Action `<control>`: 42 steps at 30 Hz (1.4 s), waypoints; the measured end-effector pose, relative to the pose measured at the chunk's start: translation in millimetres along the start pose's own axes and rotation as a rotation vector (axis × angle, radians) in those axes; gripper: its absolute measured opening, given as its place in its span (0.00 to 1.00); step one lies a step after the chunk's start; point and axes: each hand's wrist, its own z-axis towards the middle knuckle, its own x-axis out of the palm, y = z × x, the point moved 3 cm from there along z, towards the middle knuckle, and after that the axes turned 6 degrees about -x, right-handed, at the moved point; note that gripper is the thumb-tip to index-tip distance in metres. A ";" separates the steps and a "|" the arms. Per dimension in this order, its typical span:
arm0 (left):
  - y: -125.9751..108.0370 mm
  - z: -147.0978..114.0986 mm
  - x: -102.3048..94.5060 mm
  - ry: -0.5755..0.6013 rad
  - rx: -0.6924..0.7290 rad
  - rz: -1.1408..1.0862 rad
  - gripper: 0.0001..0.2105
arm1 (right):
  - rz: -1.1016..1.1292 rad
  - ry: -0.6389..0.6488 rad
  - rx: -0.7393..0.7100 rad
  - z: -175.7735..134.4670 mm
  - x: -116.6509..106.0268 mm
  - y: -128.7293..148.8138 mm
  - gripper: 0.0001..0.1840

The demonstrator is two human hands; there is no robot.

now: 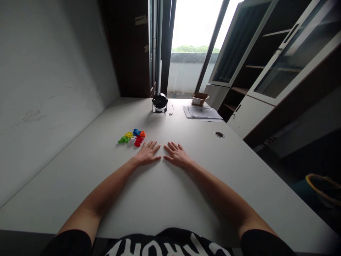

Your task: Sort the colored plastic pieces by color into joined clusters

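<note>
My left hand lies flat on the white table, palm down with its fingers spread. Beside it, my right hand rests the same way, a small gap between the two thumbs. Neither hand holds anything. Just left of my left hand's fingertips sits a cluster of small plastic pieces: green pieces, yellow pieces, blue pieces, orange pieces, red pieces and white pieces. They touch or overlap, and their exact shape is too small to make out.
A round black device on a stand is at the table's far side, with a thin cord by it. Papers and an open cardboard box lie far right. A cable hole is nearer. A wall borders the left.
</note>
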 end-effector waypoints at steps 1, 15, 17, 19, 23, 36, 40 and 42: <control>-0.2 -0.1 -0.2 -0.003 0.012 0.002 0.38 | 0.000 -0.003 0.011 0.6 0.4 0.5 0.43; 4.1 -4.9 -2.3 -0.078 0.006 -0.008 0.33 | -0.025 -0.044 -0.019 -1.7 2.0 0.1 0.39; 5.1 -4.9 -1.7 -0.078 0.008 -0.013 0.33 | -0.024 -0.049 -0.020 -1.6 2.9 -0.3 0.39; 5.8 -4.9 -1.4 -0.078 0.008 -0.019 0.33 | -0.021 -0.055 -0.018 -1.6 3.8 -0.6 0.38; 5.9 -4.9 -1.5 -0.072 0.008 -0.024 0.33 | -0.018 -0.060 -0.018 -1.8 5.2 -1.0 0.37; 4.1 -9.6 -2.1 -0.014 -0.040 -0.030 0.42 | -0.006 -0.005 0.042 -1.7 2.9 2.3 0.46; 3.3 -9.7 -1.4 -0.011 -0.040 -0.034 0.42 | 0.017 0.011 0.041 -1.4 2.8 1.4 0.47; 3.1 -9.3 -0.8 0.001 -0.046 -0.033 0.43 | 0.022 0.014 0.041 -1.7 1.8 1.8 0.48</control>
